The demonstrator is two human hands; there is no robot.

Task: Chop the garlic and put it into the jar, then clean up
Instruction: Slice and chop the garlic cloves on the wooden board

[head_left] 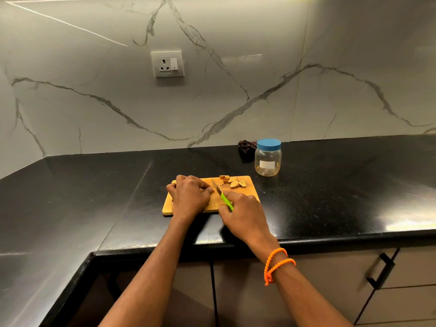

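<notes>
A wooden cutting board lies on the black counter. Several pale cut slices sit at its far right corner. My left hand is curled over the board's left half, fingertips pressing something mostly hidden beside the blade. My right hand grips the green handle of a small knife, whose blade points away across the board next to my left fingertips. A clear plastic jar with a blue lid on stands upright behind the board to the right.
A dark crumpled object lies behind the jar against the marble wall. A wall socket sits above. The black counter wraps around to the left. A drawer handle is below on the right.
</notes>
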